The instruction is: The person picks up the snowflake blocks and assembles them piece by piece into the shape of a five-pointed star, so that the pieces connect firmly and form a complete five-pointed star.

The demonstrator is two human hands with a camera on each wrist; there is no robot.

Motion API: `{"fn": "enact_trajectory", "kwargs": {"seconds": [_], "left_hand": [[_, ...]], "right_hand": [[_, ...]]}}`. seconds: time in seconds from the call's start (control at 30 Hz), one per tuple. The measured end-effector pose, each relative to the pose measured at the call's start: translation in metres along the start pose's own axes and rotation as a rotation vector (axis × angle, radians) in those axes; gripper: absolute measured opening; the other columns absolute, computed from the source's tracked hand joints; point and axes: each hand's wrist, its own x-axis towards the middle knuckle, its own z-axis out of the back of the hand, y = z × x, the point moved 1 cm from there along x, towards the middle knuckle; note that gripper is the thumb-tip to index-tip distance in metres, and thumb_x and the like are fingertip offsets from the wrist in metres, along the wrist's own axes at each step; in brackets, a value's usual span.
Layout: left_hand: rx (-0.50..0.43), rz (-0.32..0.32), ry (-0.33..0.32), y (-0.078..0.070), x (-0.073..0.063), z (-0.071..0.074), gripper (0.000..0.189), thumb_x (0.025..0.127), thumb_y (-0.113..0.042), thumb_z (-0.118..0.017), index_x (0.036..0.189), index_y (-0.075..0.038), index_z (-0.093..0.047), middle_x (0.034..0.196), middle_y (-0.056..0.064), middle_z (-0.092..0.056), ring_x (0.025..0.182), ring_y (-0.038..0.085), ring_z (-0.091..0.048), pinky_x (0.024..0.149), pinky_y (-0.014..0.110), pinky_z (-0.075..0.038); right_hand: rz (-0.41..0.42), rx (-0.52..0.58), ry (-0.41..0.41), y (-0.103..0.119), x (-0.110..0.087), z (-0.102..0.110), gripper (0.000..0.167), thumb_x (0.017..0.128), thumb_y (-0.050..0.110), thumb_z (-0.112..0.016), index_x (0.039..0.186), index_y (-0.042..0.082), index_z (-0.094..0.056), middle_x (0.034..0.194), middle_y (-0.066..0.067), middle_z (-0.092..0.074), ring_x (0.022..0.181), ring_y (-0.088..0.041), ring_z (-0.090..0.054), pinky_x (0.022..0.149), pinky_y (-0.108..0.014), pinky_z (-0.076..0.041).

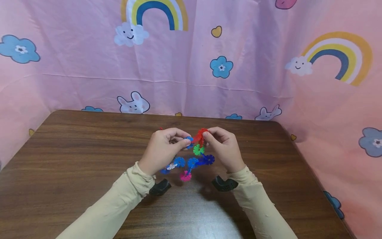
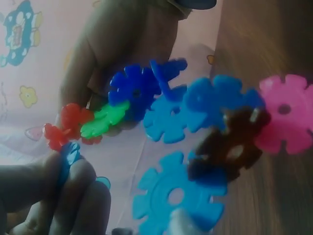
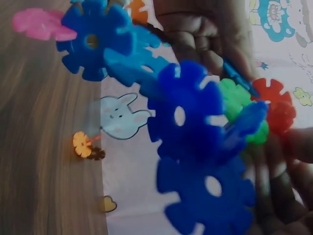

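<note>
Between thumb and fingers my left hand (image 1: 161, 149) pinches a blue notched plastic disc (image 1: 189, 142), a snowflake-type building piece. Opposite it, my right hand (image 1: 226, 151) pinches red notched discs (image 1: 200, 135). The blue disc's edge meets the red pieces. From the red end hangs a chain of linked discs: a green disc (image 1: 198, 150), dark blue discs (image 1: 209, 159), lighter blue discs (image 1: 193, 162) and a pink disc (image 1: 186, 176). A brown disc (image 2: 234, 147) and a large light blue disc (image 2: 178, 193) join it in the left wrist view.
On the brown wooden table (image 1: 89, 149), an orange disc (image 3: 81, 144) with a small dark piece lies beyond the chain. Black wrist mounts (image 1: 160, 187) jut from beneath the sleeves. A pink patterned curtain (image 1: 179, 66) hangs along the back and sides.
</note>
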Motion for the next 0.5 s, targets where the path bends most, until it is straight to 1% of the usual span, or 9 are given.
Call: {"fn": "enact_trajectory", "kwargs": {"seconds": [0.1,0.17,0.27,0.37,0.47,0.5], "left_hand": [[-0.042,0.026,0.012,-0.0018,0.0009,0.0036,0.013,0.096,-0.015,-0.076,0.106,-0.008,-0.077,0.089,0.006,-0.078,0.081,0.023,-0.076,0.074,0.038,-0.063],[-0.054,0.032,0.01,-0.002,0.0019,0.0053,0.015,0.097,-0.016,-0.075,0.109,-0.007,-0.076,0.092,0.006,-0.078,0.083,0.024,-0.076,0.075,0.038,-0.063],[-0.053,0.039,0.008,-0.0025,0.0025,0.0069,0.016,0.097,-0.016,-0.074,0.11,-0.007,-0.076,0.092,0.005,-0.078,0.086,0.027,-0.076,0.075,0.036,-0.063],[-0.042,0.034,0.015,-0.0031,0.0025,0.0067,0.016,0.097,-0.017,-0.074,0.11,-0.008,-0.076,0.093,0.004,-0.078,0.085,0.023,-0.076,0.073,0.032,-0.062],[-0.032,0.026,0.028,-0.0044,0.0023,0.0062,0.014,0.097,-0.016,-0.075,0.109,-0.009,-0.076,0.093,0.003,-0.078,0.083,0.016,-0.075,0.07,0.031,-0.061],[-0.025,0.02,0.032,-0.0046,0.0023,0.0061,0.014,0.096,-0.015,-0.075,0.109,-0.01,-0.076,0.094,0.003,-0.078,0.082,0.016,-0.075,0.07,0.03,-0.061]], "right_hand": [[-0.026,0.042,0.014,0.0029,0.0008,0.0001,0.02,0.104,0.013,-0.063,0.108,-0.005,-0.069,0.092,-0.003,-0.071,0.083,-0.019,-0.067,0.081,-0.034,-0.06],[-0.045,0.076,0.032,0.0042,0.0009,0.0009,0.021,0.105,0.012,-0.061,0.111,-0.007,-0.067,0.092,-0.003,-0.07,0.085,-0.017,-0.067,0.082,-0.033,-0.06],[-0.069,0.085,0.058,0.0047,0.0011,0.0019,0.024,0.105,0.013,-0.061,0.117,-0.007,-0.065,0.098,-0.003,-0.071,0.089,-0.017,-0.068,0.082,-0.033,-0.061],[-0.086,0.07,0.079,0.0043,0.001,0.0017,0.026,0.104,0.017,-0.064,0.121,-0.003,-0.066,0.105,-0.006,-0.071,0.096,-0.02,-0.068,0.084,-0.033,-0.059],[-0.091,0.064,0.094,0.0046,0.0005,0.0011,0.026,0.102,0.018,-0.068,0.12,0.0,-0.068,0.107,-0.008,-0.071,0.097,-0.022,-0.067,0.083,-0.034,-0.058],[-0.091,0.061,0.099,0.005,0.0002,0.0008,0.025,0.101,0.018,-0.068,0.119,0.001,-0.068,0.106,-0.008,-0.072,0.095,-0.022,-0.067,0.083,-0.034,-0.057]]}}
